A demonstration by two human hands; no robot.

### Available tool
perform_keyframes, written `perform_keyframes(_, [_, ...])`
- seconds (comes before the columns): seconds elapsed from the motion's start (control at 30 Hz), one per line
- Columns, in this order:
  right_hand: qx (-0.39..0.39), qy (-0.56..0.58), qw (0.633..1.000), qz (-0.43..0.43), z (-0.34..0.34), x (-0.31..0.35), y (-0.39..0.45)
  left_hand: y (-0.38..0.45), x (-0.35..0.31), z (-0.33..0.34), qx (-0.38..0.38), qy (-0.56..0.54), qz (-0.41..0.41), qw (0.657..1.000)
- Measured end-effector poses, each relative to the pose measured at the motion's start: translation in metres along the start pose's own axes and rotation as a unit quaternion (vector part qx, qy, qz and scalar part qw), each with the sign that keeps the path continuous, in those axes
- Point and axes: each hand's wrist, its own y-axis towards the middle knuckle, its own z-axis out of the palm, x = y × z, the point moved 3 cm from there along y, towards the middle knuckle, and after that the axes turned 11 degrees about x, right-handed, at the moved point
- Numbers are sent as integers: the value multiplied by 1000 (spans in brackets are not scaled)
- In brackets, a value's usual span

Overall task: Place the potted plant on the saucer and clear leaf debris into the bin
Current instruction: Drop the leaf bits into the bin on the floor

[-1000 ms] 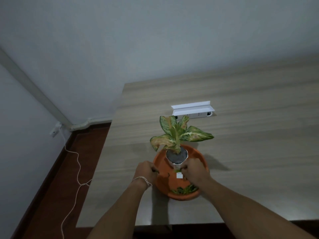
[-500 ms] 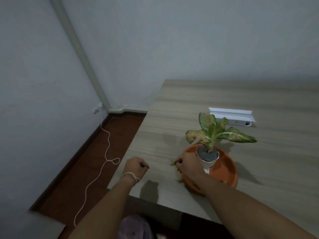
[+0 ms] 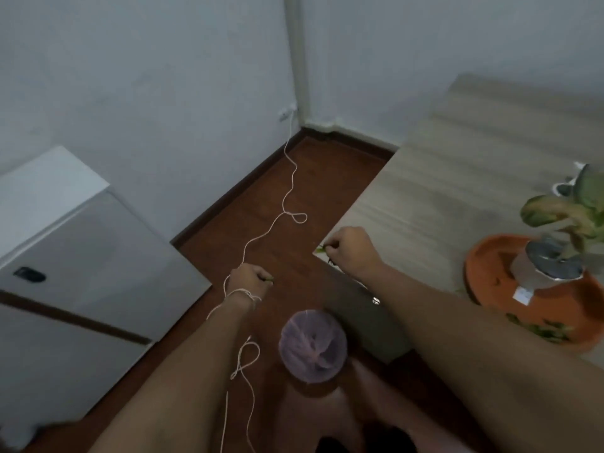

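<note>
While the bin (image 3: 312, 346), round and lined with a purplish bag, stands on the floor nearest, the left hand (image 3: 250, 278) above it has its grip closed on a green leaf scrap. Farther on, the right hand (image 3: 351, 253) pinches leaf debris (image 3: 322, 248) at the wood-grain counter (image 3: 441, 178) corner. The potted plant (image 3: 555, 256) sits in the orange saucer (image 3: 490, 273).

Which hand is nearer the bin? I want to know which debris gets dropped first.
The left hand, closed on a small green scrap, is over the floor just beyond the purple-lined bin. The right hand is farther off, at the table corner.
</note>
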Motion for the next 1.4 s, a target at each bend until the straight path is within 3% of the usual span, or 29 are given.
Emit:
perform_keyframes(0.27, [137, 12, 990, -8, 130, -25, 18, 16, 78, 70, -6, -136, -112, 984])
perform_keyframes(0.6, [203, -22, 977, 53, 252, -122, 24, 53, 131, 155, 42, -120, -127, 984])
perform_keyframes(1.2, [213, 20, 975, 62, 284, -137, 20, 72, 132, 196, 110, -22, -78, 991])
perform_keyframes(1.4, [199, 41, 976, 84, 287, -146, 19, 66, 122, 194, 101, -41, -97, 989])
